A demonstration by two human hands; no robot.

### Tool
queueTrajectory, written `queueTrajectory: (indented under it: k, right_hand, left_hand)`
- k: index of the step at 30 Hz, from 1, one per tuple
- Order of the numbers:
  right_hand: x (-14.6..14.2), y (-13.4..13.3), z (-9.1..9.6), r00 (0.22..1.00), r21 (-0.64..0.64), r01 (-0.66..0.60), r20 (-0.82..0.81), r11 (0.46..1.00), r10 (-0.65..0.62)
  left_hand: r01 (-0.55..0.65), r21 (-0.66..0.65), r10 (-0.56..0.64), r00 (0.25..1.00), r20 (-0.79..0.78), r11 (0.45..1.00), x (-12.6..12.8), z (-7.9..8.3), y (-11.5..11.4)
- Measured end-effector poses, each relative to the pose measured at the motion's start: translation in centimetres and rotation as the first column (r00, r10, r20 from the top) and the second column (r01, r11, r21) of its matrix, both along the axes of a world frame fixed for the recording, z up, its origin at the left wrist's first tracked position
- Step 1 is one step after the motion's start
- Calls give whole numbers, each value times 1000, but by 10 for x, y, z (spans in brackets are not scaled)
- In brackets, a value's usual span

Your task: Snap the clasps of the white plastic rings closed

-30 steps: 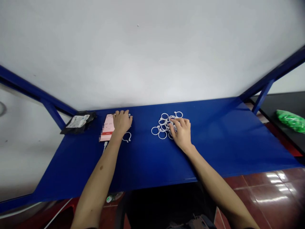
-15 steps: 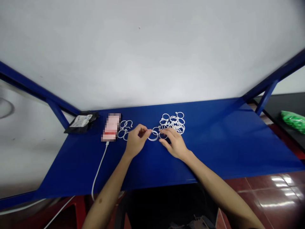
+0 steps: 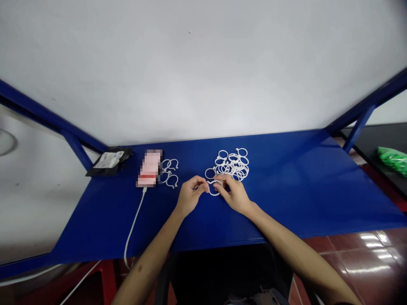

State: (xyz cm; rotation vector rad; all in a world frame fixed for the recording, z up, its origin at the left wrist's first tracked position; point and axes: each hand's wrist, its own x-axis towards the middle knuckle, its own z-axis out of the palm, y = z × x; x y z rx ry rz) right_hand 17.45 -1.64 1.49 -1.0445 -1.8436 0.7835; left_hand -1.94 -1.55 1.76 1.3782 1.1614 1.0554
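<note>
Hiding parts of one ring [image 3: 214, 194]: left hand [image 3: 190, 195], right hand [image 3: 235, 194]

- The wall [image 3: 203, 84] stands behind the counter [image 3: 286, 182].
- A packet [image 3: 110, 162] lies at the counter's far left corner.
- Right of it lies a phone [image 3: 150, 166], with a cable [image 3: 134, 224] running from its near end over the front edge.
- Just right of the phone lies the smaller ring group [image 3: 167, 171].
- Farther right, well apart, lies the larger ring pile [image 3: 233, 165].
- Before that pile, one ring [image 3: 213, 194] is between the left hand [image 3: 191, 195] and right hand [image 3: 234, 195].
- Beyond the counter's right end, a bag [image 3: 394, 160] rests on another surface [image 3: 394, 135].
</note>
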Motion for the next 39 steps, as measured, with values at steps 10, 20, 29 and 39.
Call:
queueTrajectory:
  k: [10,20,29,39]
  right_hand:
    - [-2,-1,5,987,-182,-75,-156,980,46]
    - [7,3,9,961,-244,-261,-161,934,227]
    - [12,13,11,975,193,153,129,969,-179]
    - [34,31,4,825,360,375,291,854,-485]
  left_hand:
    - [25,-47,-16,981,191,999,1,-3,1]
    - [-61,119,76,989,-125,991,2,-8,0]
    - [-144,520,476,652,-590,842,-20,-5,21]
    - [-160,503,526,327,-785,849,-49,-15,31]
